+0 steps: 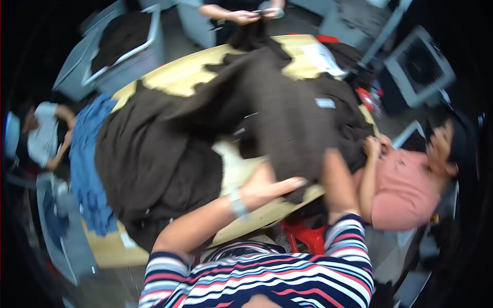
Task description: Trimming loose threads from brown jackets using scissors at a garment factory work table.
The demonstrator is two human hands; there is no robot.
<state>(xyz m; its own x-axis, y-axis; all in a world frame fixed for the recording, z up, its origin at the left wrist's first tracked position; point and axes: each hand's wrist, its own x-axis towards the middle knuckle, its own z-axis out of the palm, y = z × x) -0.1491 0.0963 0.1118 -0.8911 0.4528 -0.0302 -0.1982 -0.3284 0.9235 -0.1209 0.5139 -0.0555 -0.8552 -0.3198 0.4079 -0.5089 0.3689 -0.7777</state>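
Note:
A dark brown knit garment (292, 108), smeared by motion, is raised over the table in front of me, a pale label on its right part. My left hand (262, 190) is at its near edge, thumb stretched out to the right and apart from the fingers. Those fingers are blurred and partly behind the cloth. Under the same garment goes my right hand (334, 159), its fingers hidden by the cloth. A large heap of brown garments (149, 154) lies to the left of my hands, and more brown cloth (344, 102) lies to the right.
The pale wooden table (174, 69) has blue garments (92, 164) along its left edge. Across it, another person's hands (251, 16) hold dark cloth. A person in pink (405, 190) sits at right, another (46, 133) at far left. Grey bins (123, 77) and a red stool (308, 236) surround it.

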